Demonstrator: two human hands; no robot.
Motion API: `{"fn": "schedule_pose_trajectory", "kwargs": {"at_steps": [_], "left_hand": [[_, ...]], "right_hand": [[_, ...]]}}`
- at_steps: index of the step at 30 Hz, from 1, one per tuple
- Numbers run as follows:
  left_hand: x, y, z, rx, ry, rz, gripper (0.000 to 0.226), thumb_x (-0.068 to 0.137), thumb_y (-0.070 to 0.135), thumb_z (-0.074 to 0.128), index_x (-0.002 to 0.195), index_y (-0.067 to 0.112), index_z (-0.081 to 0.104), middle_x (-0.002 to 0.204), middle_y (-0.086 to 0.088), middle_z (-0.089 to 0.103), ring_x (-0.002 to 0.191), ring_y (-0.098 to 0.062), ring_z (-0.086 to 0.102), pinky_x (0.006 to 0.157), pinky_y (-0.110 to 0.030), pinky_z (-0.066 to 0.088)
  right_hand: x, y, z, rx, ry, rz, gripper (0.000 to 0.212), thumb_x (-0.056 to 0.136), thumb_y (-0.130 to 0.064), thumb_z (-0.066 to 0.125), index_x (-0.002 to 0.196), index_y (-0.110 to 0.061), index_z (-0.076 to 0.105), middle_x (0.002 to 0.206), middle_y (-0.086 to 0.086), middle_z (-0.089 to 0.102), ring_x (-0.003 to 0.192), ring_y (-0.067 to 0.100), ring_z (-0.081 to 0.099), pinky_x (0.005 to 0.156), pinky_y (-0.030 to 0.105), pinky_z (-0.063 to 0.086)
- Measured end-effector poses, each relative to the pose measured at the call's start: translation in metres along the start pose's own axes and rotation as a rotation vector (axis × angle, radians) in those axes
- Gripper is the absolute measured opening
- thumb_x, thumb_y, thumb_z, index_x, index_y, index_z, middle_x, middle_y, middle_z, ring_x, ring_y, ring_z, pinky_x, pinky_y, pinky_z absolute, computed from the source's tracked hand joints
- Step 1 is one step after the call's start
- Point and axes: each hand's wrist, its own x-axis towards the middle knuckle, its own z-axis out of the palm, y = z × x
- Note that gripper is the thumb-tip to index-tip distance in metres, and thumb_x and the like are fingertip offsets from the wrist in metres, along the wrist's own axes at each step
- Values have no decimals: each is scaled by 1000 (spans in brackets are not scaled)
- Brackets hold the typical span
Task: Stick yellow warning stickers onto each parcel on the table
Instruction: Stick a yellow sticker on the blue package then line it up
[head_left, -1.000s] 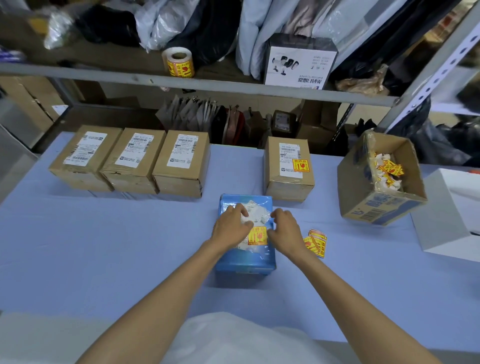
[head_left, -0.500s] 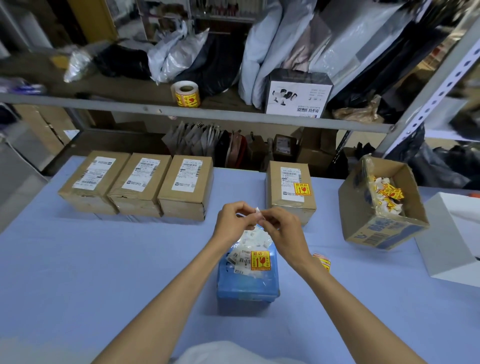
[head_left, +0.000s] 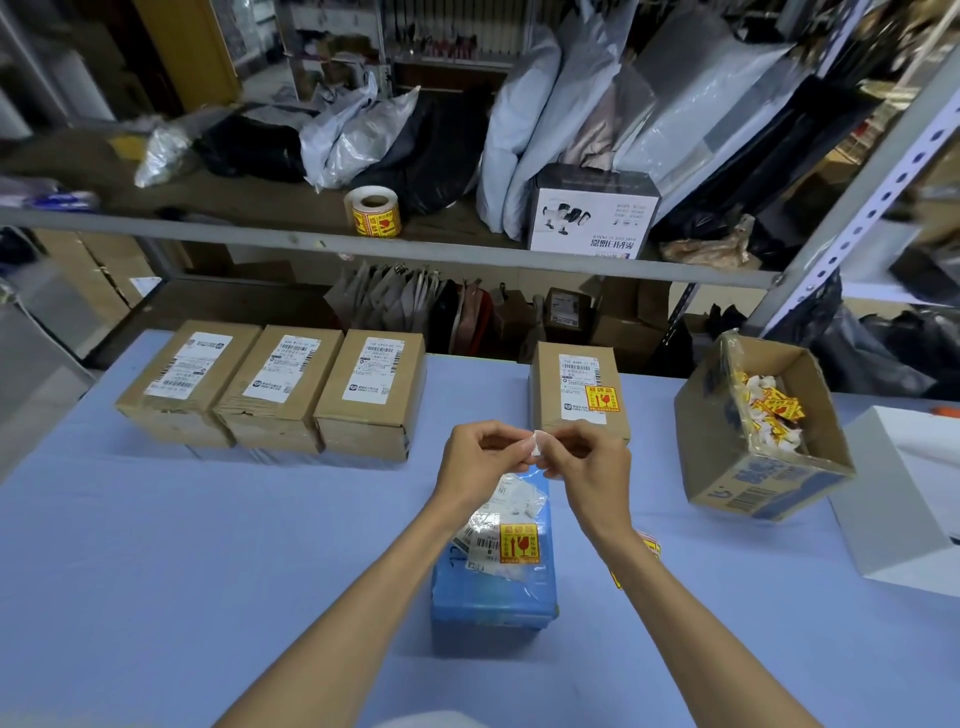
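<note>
A blue parcel (head_left: 493, 592) lies in front of me on the blue table, with a yellow warning sticker (head_left: 518, 543) on its white label. Above it, my left hand (head_left: 480, 460) and my right hand (head_left: 587, 462) pinch a small white backing paper (head_left: 537, 446) between their fingertips. Three brown parcels (head_left: 283, 387) stand in a row at the back left, bearing only white labels. A fourth brown parcel (head_left: 574, 395) behind my hands carries a yellow sticker (head_left: 602, 399). Loose yellow stickers (head_left: 649, 551) lie partly hidden under my right forearm.
An open cardboard box (head_left: 727, 467) holding used backings and yellow scraps sits at the right, tilted. A white box (head_left: 893, 499) lies at the far right edge. A roll of yellow stickers (head_left: 372, 212) stands on the shelf behind the table, among bags and a boxed scanner (head_left: 589, 213).
Both hands lifted off the blue parcel's label and rose above it, now pinching a white backing paper. The yellow sticker stays stuck on the blue parcel. The camera tilted up.
</note>
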Motion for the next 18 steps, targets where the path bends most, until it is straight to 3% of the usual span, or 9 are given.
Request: {"fn": "schedule_pose_trajectory", "kwargs": {"at_steps": [2,7,12,18], "left_hand": [[1,1,1,-21,41,-7,11,80,10,74,90,5,72,80,-14,73,75,-23,72,72,-28,59],[6,-1,-3,-26,54,-17,4,86,12,69,85,11,73,74,-4,73,67,-13,67,67,-24,56],[4,1,-6,-10,-53,-37,9,87,14,67,87,8,73,74,-5,71,70,-12,67,66,-22,53],[7,9,-3,-157,-182,-108,22,96,11,51,92,3,70,82,-8,73,79,-15,70,72,-20,54]], "right_hand": [[-3,0,1,42,-32,-5,9,88,-10,67,89,-5,74,73,5,73,64,16,71,61,27,60],[-11,-5,3,110,-177,2,18,85,-6,69,96,-18,75,80,4,75,74,18,73,72,29,60],[0,-10,-5,85,-129,-15,9,83,-5,71,90,-3,75,76,7,74,67,18,72,64,27,59],[5,-13,-3,-114,7,-175,4,79,-12,75,82,-9,74,75,-2,68,71,8,65,65,13,52]]}}
